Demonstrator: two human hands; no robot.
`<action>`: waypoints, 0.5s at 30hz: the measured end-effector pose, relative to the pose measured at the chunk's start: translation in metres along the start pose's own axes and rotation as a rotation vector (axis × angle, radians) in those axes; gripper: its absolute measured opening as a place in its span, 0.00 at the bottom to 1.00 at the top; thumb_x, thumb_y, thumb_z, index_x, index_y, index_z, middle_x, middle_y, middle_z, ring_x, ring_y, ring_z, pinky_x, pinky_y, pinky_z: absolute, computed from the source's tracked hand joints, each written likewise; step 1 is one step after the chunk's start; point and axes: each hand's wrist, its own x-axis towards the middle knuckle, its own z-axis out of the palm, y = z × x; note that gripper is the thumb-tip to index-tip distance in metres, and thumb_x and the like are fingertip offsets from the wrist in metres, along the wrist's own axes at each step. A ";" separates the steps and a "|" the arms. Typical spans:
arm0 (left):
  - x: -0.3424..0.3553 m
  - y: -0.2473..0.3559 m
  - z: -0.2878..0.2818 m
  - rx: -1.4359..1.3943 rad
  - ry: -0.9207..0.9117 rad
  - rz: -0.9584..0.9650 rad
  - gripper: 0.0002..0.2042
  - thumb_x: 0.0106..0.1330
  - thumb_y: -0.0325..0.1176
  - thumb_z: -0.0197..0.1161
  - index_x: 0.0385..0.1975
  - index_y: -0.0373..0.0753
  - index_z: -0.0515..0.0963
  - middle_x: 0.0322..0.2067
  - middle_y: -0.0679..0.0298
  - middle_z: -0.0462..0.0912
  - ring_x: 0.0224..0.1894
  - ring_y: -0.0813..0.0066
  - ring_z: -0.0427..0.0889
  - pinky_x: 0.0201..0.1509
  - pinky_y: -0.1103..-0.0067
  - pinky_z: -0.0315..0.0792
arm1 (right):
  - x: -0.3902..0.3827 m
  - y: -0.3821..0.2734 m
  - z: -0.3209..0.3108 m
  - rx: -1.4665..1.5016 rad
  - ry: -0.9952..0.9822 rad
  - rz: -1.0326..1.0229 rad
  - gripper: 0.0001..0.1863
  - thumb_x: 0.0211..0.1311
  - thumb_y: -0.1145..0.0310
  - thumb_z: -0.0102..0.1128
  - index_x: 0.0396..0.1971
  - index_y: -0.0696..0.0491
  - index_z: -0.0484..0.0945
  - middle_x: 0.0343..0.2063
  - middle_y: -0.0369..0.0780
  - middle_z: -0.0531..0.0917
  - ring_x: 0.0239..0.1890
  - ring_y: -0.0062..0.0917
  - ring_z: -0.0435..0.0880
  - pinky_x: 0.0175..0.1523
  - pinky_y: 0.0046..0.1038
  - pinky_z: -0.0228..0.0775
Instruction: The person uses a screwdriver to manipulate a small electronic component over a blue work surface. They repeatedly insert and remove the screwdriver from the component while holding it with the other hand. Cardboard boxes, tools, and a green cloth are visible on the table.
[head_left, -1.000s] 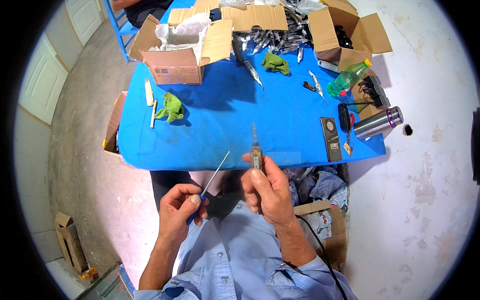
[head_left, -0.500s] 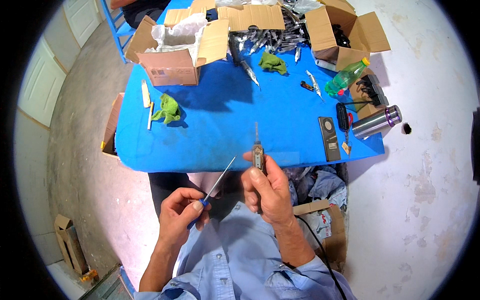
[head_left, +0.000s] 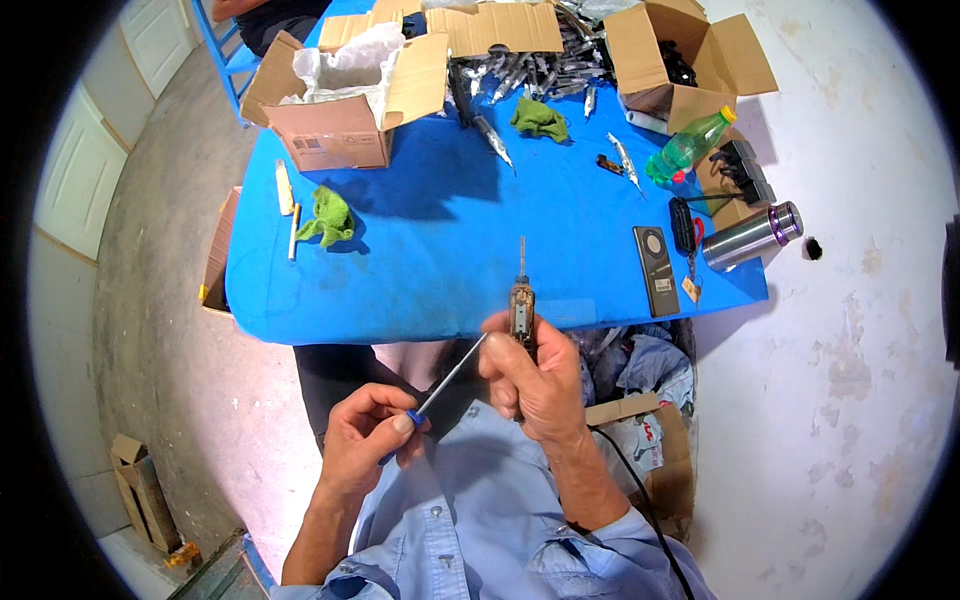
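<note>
In my left hand (head_left: 372,432) is a screwdriver (head_left: 452,378) with a blue handle, gripped between thumb and fingers. Its thin metal shaft slants up to the right, and the tip ends beside the thumb and fingers of my right hand (head_left: 535,380); whether it touches them I cannot tell. My right hand is closed around a slim device (head_left: 522,310) held upright, its brownish inner parts exposed and a thin metal shaft rising from the top. My fingers cover its lower end. Both hands are at the near edge of the blue-covered table (head_left: 420,255).
Open cardboard boxes (head_left: 335,135) stand at the far side around a heap of slim metallic devices (head_left: 535,75). Green cloths (head_left: 328,217) lie on the table. To the right are a green bottle (head_left: 690,148), a steel flask (head_left: 750,238) and a flat dark grey device (head_left: 655,272). Another person (head_left: 275,22) sits far left.
The screwdriver has moved right, its tip now close to my right hand's fingers. The device has shifted slightly right. Both hands keep their hold.
</note>
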 end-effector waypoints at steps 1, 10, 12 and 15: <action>0.000 -0.001 0.000 0.003 -0.011 0.000 0.09 0.66 0.26 0.68 0.43 0.34 0.79 0.32 0.56 0.87 0.25 0.74 0.85 0.23 0.80 0.75 | 0.000 0.000 0.000 -0.002 -0.001 -0.002 0.12 0.74 0.66 0.61 0.47 0.58 0.75 0.26 0.37 0.80 0.17 0.10 0.70 0.19 0.17 0.63; -0.008 0.004 -0.010 0.068 0.033 -0.030 0.10 0.64 0.26 0.68 0.43 0.33 0.79 0.31 0.56 0.87 0.25 0.73 0.85 0.22 0.80 0.76 | 0.001 0.000 -0.004 -0.035 0.012 -0.036 0.09 0.75 0.65 0.60 0.40 0.56 0.75 0.24 0.36 0.79 0.16 0.10 0.70 0.19 0.17 0.63; -0.007 0.004 -0.016 0.083 0.042 0.023 0.10 0.64 0.26 0.68 0.43 0.34 0.79 0.32 0.56 0.87 0.25 0.73 0.85 0.22 0.80 0.76 | 0.002 0.000 -0.006 -0.040 0.002 -0.043 0.09 0.75 0.65 0.60 0.40 0.56 0.75 0.24 0.35 0.79 0.16 0.10 0.70 0.19 0.17 0.63; -0.005 0.007 -0.016 0.052 0.040 0.062 0.10 0.64 0.26 0.68 0.44 0.34 0.79 0.33 0.55 0.88 0.26 0.73 0.86 0.22 0.80 0.77 | 0.003 0.002 -0.004 -0.028 -0.003 -0.011 0.09 0.75 0.65 0.60 0.40 0.56 0.75 0.23 0.35 0.78 0.17 0.10 0.70 0.19 0.17 0.63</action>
